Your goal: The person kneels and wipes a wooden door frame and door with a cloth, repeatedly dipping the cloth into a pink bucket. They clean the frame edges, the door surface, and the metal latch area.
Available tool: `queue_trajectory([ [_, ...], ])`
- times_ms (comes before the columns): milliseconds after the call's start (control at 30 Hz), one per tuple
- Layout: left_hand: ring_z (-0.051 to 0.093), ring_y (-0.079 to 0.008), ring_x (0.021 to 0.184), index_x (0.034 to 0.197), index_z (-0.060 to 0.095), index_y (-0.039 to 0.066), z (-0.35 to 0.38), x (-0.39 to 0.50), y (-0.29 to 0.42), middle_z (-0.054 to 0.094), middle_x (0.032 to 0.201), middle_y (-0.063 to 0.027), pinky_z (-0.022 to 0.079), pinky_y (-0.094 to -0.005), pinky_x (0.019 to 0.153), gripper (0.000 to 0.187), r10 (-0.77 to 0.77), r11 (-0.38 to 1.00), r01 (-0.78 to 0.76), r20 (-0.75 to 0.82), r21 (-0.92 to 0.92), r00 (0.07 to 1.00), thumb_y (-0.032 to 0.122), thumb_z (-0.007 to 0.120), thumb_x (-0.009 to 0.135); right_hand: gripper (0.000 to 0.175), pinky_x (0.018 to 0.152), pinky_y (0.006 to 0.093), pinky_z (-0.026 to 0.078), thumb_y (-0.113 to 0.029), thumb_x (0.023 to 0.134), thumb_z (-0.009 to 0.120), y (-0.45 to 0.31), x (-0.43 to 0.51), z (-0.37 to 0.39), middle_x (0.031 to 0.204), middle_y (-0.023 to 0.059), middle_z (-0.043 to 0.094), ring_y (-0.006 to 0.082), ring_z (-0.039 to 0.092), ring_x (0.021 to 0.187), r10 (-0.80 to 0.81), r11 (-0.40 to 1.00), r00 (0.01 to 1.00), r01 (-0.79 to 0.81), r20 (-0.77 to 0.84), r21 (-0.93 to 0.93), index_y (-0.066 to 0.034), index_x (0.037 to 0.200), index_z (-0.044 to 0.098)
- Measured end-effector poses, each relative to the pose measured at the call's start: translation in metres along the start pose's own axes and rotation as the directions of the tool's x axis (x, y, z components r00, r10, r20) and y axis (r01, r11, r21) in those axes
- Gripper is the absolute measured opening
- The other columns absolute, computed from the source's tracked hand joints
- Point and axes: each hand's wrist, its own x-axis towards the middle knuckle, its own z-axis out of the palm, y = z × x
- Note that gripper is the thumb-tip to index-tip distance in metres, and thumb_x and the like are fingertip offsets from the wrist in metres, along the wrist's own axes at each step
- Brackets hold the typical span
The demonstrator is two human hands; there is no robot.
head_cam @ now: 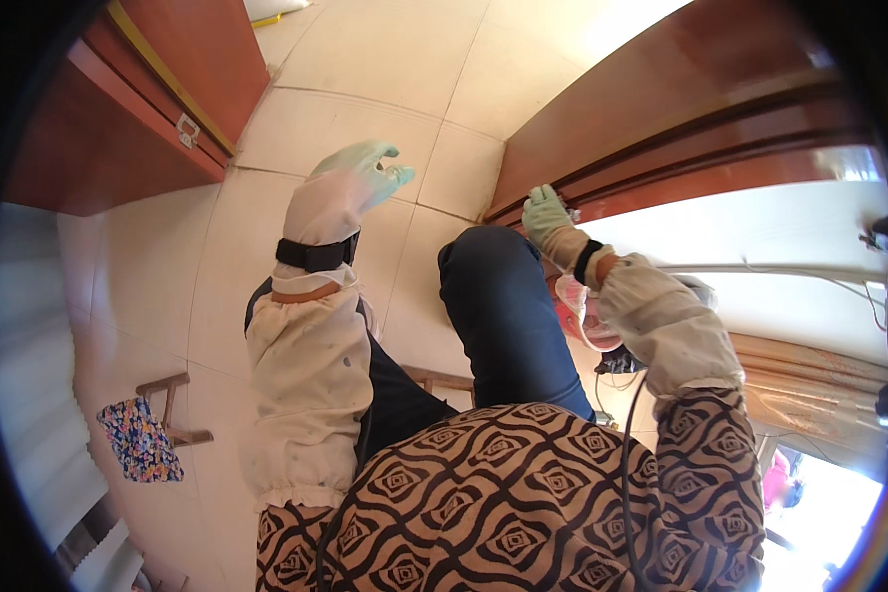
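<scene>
My left hand (370,174), in a pale green glove, hovers over the cream tiled floor (374,111). Its thumb and fingers are apart, with nothing between them. My right hand (546,218), gloved alike, rests against the lower end of a red-brown wooden door frame (636,140), just beyond my right knee (492,259). Its fingers lie close together at the frame's dark groove. A small shiny piece (573,215) shows beside the fingers; whether they grip it is hidden. Each wrist wears a black strap (314,254), and pale sleeve covers (311,377) sheathe both forearms.
At the left stands a red-brown wooden door or frame (185,81) with a metal strike plate (187,130). A wooden stool (170,407) bears a floral cushion (140,440). Beside my right knee are a pink container (581,307) and loose cables (621,381). Curtains (806,377) hang at the right.
</scene>
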Motion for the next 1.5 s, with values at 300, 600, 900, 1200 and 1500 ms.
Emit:
queue_trajectory([
  [300,0.064,-0.0287,0.111,0.129,0.065,0.017,0.008,-0.014,-0.034,0.067,0.127,-0.0109,0.052,-0.0367,0.095,0.033,0.402,0.878,-0.346,-0.115,0.331,0.909,0.025,0.059,0.097,0.04,0.094,0.0605,0.037,-0.025,0.1,0.046,-0.085,0.055,0.096,0.122,0.0137,0.069,0.0381,0.055,0.116,-0.197,0.974,0.861,0.228,0.468,-0.01,-0.0053,0.121,0.074],
  [600,0.064,-0.0297,0.115,0.134,0.061,0.012,0.005,0.002,-0.019,0.068,0.127,-0.0145,0.05,-0.0391,0.098,0.047,0.143,0.968,-0.139,-0.005,0.21,0.99,0.037,0.061,0.094,0.024,0.1,0.0444,0.04,-0.026,0.079,0.058,-0.042,0.01,0.072,0.109,0.0069,0.067,0.0297,0.057,0.112,-0.176,0.979,0.98,0.166,0.092,0.115,-0.0101,0.089,0.072],
  [900,0.065,-0.0305,0.115,0.134,0.061,0.013,-0.004,0.015,-0.005,0.067,0.131,-0.0134,0.051,-0.0414,0.097,0.052,-0.143,0.965,0.108,0.134,0.241,0.981,0.044,0.062,0.092,0.029,0.121,0.0468,0.033,-0.015,0.079,0.067,0.127,-0.098,-0.149,0.122,-0.0017,0.064,0.0207,0.05,0.134,-0.188,0.981,0.877,0.185,-0.443,-0.051,-0.0213,0.108,0.071],
  [1200,0.064,-0.035,0.116,0.125,0.065,0.011,-0.002,0.014,-0.02,0.068,0.127,-0.0142,0.051,-0.0439,0.097,0.054,-0.166,0.943,0.129,0.096,0.306,0.982,0.05,0.065,0.089,0.046,0.099,0.0362,0.058,-0.014,0.087,0.075,0.31,-0.197,-0.332,0.134,0.0031,0.067,0.0221,0.066,0.119,0.003,0.871,0.706,-0.35,-0.708,-0.345,-0.0182,0.131,0.068],
  [1500,0.066,-0.0362,0.112,0.121,0.068,0.008,0.009,0.016,-0.032,0.071,0.121,-0.0167,0.053,-0.0449,0.094,0.05,-0.021,0.967,0.018,0.009,0.253,1.0,0.045,0.068,0.088,0.04,0.1,0.0409,0.052,-0.005,0.074,0.071,0.174,-0.134,-0.221,0.129,0.0001,0.066,0.0267,0.059,0.127,0.094,0.994,0.622,-0.015,-0.778,0.108,-0.0189,0.111,0.072],
])
